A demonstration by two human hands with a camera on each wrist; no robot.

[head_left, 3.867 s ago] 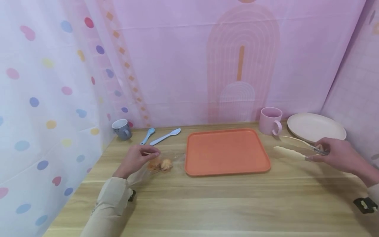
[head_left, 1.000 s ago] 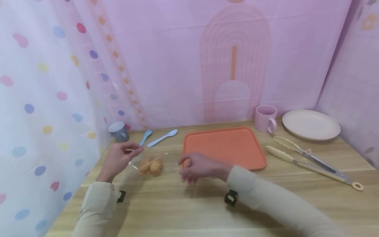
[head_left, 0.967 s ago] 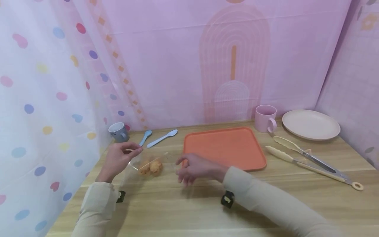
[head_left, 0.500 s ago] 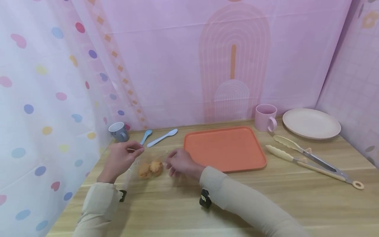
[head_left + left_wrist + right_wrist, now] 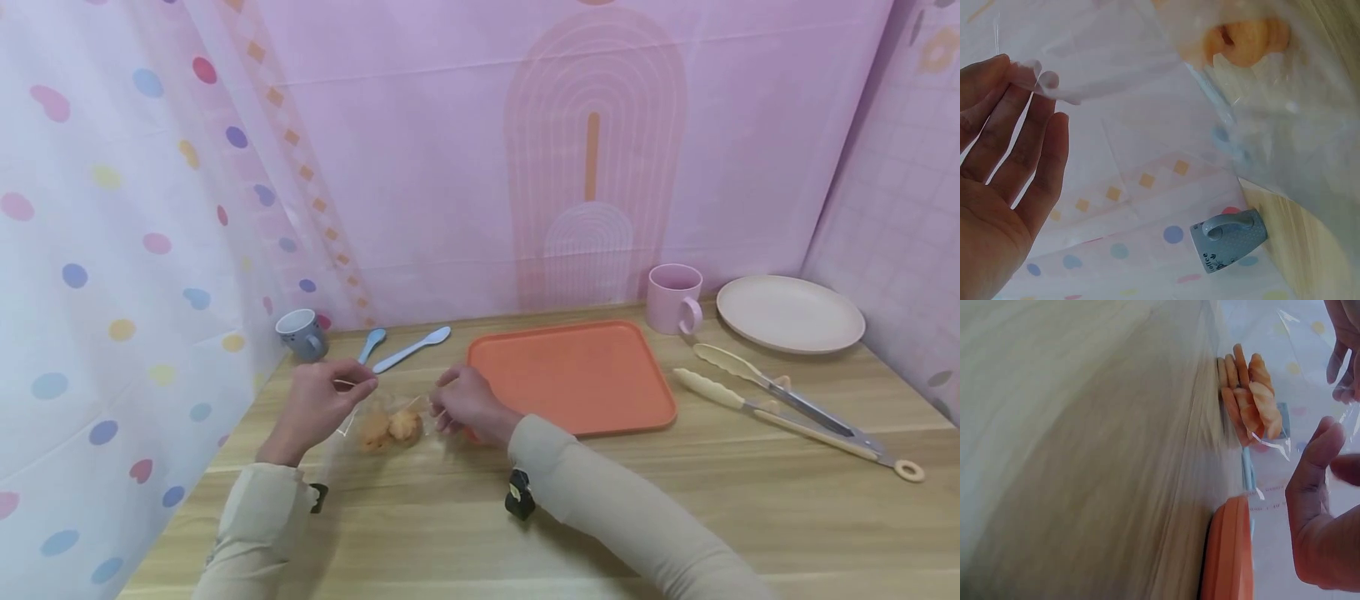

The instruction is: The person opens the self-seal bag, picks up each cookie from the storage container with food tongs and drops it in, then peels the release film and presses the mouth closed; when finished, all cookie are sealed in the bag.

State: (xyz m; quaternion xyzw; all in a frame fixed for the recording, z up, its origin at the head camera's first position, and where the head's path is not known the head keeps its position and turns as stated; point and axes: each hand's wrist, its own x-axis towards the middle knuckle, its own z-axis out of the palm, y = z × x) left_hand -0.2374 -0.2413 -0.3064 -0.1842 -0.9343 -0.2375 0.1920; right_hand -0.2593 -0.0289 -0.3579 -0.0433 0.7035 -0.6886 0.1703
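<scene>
A clear plastic bag (image 5: 1310, 137) holds several golden-brown baked pieces (image 5: 405, 427), low over the table left of the tray. My left hand (image 5: 321, 400) pinches the bag's upper left edge between thumb and fingertips; the left wrist view shows thin film at those fingertips. On the opposite side, my right hand (image 5: 468, 404) pinches the bag's film near its upper right edge, beside the tray's left corner. Stacked baked pieces (image 5: 1250, 400) show through the film in the right wrist view. Tongs (image 5: 795, 412) with cream tips lie spread on the table at right, untouched.
An orange tray (image 5: 570, 379) lies mid-table. Behind the left hand are two light-blue spoons (image 5: 412, 348) and a grey-blue cup (image 5: 302, 335). A pink mug (image 5: 673, 300) and a cream plate (image 5: 791, 315) stand at back right. Curtains border the table behind and at the sides.
Earlier my right hand held the tongs at right; they now lie on the table. It has moved left to the bag and taken its edge. The left hand still pinches the bag.
</scene>
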